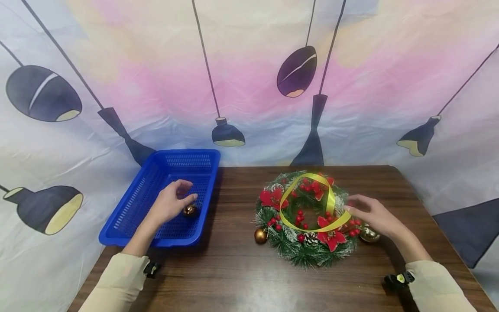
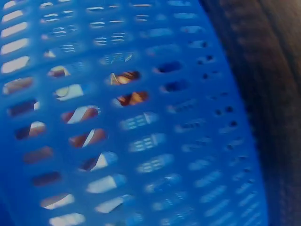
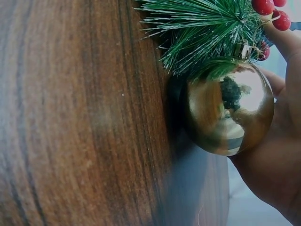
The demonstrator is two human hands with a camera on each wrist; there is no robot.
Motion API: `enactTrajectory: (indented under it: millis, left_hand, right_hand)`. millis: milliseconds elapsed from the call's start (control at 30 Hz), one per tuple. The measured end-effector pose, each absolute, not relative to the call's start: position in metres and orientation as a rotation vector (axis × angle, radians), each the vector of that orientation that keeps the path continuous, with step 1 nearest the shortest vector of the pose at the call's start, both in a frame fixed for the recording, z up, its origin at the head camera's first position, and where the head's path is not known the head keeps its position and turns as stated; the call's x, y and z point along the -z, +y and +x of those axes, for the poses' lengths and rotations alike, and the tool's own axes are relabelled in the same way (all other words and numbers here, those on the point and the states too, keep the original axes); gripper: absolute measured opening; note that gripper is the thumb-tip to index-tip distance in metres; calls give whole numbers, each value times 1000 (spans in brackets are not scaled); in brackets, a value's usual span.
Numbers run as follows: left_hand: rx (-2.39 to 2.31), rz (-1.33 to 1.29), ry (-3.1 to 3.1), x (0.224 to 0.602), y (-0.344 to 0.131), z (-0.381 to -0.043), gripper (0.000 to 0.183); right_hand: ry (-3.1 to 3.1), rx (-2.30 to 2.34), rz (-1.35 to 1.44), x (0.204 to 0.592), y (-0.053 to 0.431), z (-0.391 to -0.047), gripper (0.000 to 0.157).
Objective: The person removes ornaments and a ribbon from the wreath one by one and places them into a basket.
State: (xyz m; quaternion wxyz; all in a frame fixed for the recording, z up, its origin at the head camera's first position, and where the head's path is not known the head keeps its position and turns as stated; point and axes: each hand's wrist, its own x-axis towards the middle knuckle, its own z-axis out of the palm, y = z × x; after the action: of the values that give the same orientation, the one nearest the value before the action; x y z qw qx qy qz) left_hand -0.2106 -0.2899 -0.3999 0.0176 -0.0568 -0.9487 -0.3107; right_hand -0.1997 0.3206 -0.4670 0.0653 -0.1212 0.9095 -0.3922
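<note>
While the wreath (image 1: 288, 234) lies on the bench (image 1: 234, 273) with a loop of yellow ribbon (image 1: 330, 201) across its top, a copper-coloured ball (image 1: 260, 236) sits just beside its left edge and a larger gold ball (image 3: 230, 108) at its right. The right hand (image 1: 374, 214) is at the wreath's right side, thumb by the ribbon; whether its fingers pinch anything, I cannot tell. To the left, the blue basket (image 1: 180, 242) holds a shiny ball (image 1: 189, 211), with the left hand (image 1: 174, 203) over it, fingers loosely bent and apart from the thumb. Behind runs a backdrop (image 1: 249, 86) of painted lamps

From the right wrist, the gold ball and greenery cover part of the right hand, which the frame edge cuts off. The left wrist view is blurred: the basket's slotted wall fills most of it, only brownish patches showing through
</note>
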Motion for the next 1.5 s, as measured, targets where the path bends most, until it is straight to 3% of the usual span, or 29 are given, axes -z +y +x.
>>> enactTrajectory:
  millis: [800, 1500]
  left_hand:
    - [1008, -654, -2688, 351, -186, -166, 41]
    - [1189, -744, -2802, 414, -129, -153, 38]
  right_hand:
    - [2750, 1171, -341, 468, 322, -199, 57]
    - [2738, 1194, -332, 471, 321, -200, 56]
